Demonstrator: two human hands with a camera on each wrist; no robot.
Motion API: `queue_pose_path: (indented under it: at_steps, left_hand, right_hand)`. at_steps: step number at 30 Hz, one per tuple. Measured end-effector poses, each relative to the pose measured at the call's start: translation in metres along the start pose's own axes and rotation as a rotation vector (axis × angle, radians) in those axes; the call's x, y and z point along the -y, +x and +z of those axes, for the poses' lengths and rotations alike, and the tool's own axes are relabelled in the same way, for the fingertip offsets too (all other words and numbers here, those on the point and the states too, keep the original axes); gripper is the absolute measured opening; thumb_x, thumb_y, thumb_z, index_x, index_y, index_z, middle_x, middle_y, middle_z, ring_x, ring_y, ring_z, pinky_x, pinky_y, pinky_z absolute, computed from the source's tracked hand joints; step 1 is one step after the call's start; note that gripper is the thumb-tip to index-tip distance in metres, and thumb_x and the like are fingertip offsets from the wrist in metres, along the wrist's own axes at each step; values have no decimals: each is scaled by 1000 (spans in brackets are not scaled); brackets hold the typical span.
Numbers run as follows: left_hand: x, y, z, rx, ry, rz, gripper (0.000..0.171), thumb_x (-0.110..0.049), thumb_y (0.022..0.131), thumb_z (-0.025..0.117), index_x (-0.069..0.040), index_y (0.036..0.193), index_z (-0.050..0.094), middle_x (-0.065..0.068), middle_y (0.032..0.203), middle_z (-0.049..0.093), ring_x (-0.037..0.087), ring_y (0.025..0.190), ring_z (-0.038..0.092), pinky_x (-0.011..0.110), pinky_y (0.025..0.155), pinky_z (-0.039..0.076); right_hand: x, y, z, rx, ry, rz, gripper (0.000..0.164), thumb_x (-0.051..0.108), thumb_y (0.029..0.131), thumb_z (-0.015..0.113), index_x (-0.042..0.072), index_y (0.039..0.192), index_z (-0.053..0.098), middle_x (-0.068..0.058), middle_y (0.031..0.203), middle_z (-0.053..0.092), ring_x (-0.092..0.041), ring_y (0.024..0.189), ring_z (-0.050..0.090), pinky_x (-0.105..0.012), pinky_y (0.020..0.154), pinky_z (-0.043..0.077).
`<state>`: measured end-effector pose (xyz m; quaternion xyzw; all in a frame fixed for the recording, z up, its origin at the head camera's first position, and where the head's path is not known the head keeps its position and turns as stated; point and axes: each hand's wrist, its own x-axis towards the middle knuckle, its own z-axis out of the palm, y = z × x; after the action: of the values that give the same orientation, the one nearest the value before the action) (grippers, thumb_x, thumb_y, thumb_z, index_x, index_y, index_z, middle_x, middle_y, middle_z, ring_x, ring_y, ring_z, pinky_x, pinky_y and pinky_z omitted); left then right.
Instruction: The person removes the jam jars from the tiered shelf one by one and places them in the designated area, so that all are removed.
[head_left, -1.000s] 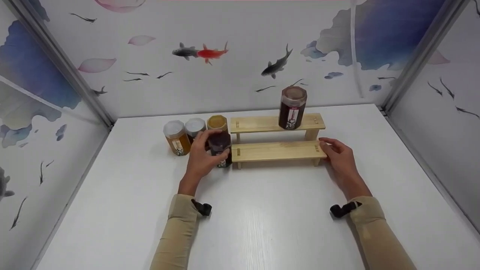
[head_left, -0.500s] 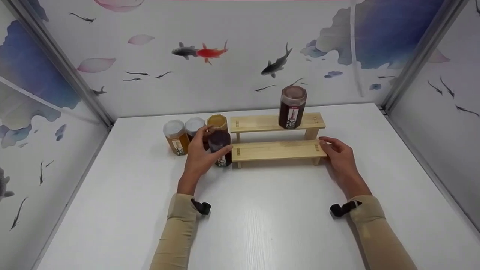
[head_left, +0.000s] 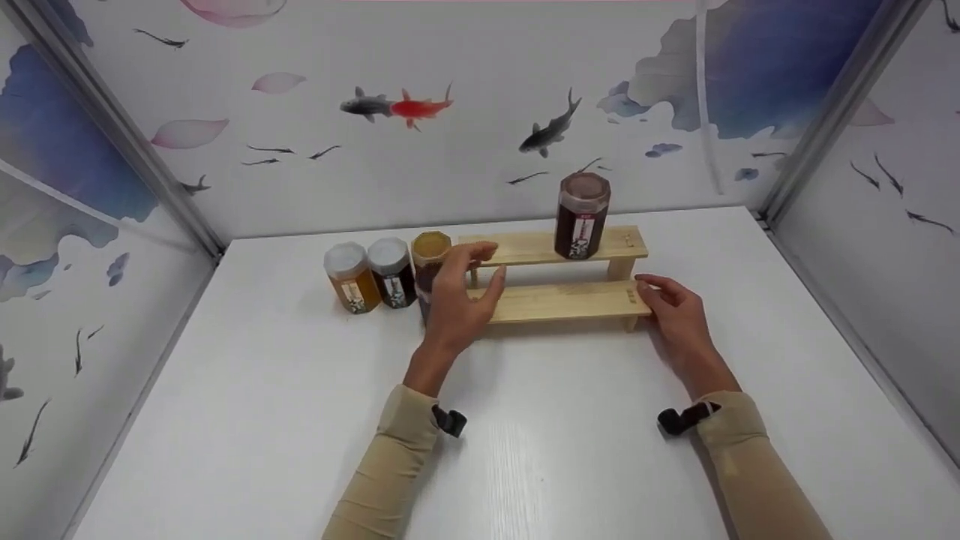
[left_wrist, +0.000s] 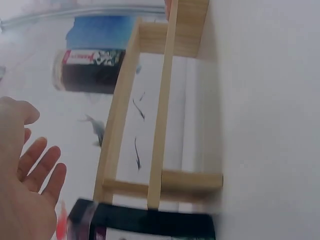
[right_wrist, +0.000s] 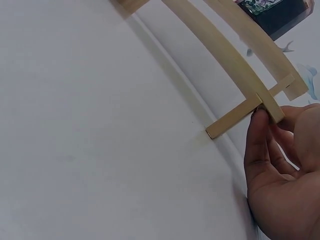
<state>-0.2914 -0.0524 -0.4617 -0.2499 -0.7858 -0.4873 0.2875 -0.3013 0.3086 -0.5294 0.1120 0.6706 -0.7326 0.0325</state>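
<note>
My left hand (head_left: 461, 300) hovers, fingers apart and holding nothing, over the left end of a two-step wooden stand (head_left: 562, 301). Behind that hand, mostly hidden in the head view, a dark jar (left_wrist: 145, 220) stands against the stand's left side. My right hand (head_left: 679, 319) pinches the right end of the lower step between thumb and fingers, as the right wrist view also shows. On the upper step, right of its middle, another dark jar (head_left: 582, 217) stands upright with its label facing forward.
Left of the stand, a jar with amber contents (head_left: 354, 281), a dark jar with a pale lid (head_left: 392, 274) and a yellow-lidded jar (head_left: 431, 246) stand in a row. Printed walls (head_left: 300, 187) enclose the white table (head_left: 525, 450) at the back and sides.
My left hand has let go of the dark jar beside the stand and moved right, over the stand's left end. The right hand keeps its hold on the lower step.
</note>
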Motion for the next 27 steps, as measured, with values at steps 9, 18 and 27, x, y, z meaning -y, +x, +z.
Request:
queue_pose_path:
  at_steps: [9,18,27]
  left_hand:
    - [-27,36,59,166,8,-19,55,-23,105,73,-13,155,51,8,149,57,26,127,64,38,105,59]
    - [-31,61,100,119,72,-91,68,-34,104,73,-36,165,42,7,161,41,25,135,58,41,101,59]
    - [-28,63,115,58,110,-94,72,-40,99,81,-41,161,43,4,159,52,22,135,63,46,99,61]
  right_hand:
    - [1,0,-1,-11,-15,-15,55,39,106,70,13,154,59,-2,134,62,-12,121,65,-18,97,58]
    - [-1,-2,1,-4,-48,-11,55,43,106,69,16,153,59,-5,138,60,-15,124,63,-19,99,58]
    - [0,-2,-1,-21,-97,-11,54,46,106,68,19,153,61,-3,138,62,-15,124,65,-18,98,59]
